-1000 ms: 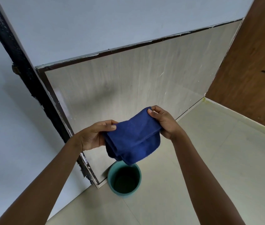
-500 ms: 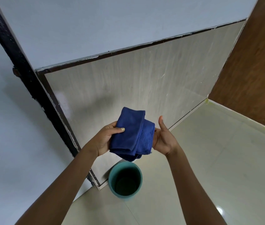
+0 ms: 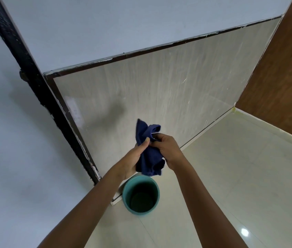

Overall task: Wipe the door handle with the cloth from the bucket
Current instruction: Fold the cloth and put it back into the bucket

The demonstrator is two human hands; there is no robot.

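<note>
Both hands held the blue cloth (image 3: 148,154) in the air above the bucket (image 3: 141,196). The left hand (image 3: 134,159) was closed around the cloth's left side, thumb pressed on the fabric. The right hand (image 3: 167,149) was clenched on the right side, fingers curled into the folds. The cloth was bunched and crumpled between them. The teal bucket stood upright on the floor (image 3: 222,185) against the foot of the tiled wall (image 3: 159,90). Its interior was dark; any contents could not be determined.
</note>
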